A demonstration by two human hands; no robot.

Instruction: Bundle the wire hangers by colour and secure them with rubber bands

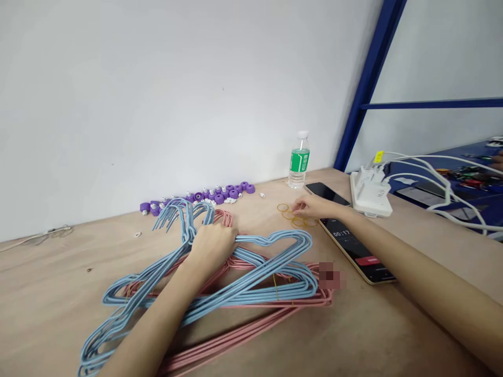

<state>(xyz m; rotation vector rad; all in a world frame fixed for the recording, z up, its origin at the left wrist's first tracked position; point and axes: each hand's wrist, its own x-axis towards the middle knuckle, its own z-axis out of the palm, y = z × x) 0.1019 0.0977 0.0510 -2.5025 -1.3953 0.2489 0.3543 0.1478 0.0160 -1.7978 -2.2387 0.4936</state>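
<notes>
- Hands apart; left hand (212, 248) clamps a stack of blue coated-wire hangers (267, 242), hooks pointing toward 11 o'clock, long axis running 8-to-2.
- Right hand (310, 207) sits at 1 o'clock over thin yellow rubber bands (283, 208); any pinch is hard to make out.
- Pink wire hangers (236, 335) lie underneath, cut off at the bottom edge.

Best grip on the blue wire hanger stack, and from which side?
Probably the necks just below the hooks, from above, where the left hand is. The blue wire hangers bunch tightly there, while the hooks and shoulders fan apart and would likely spread under a grip.
</notes>
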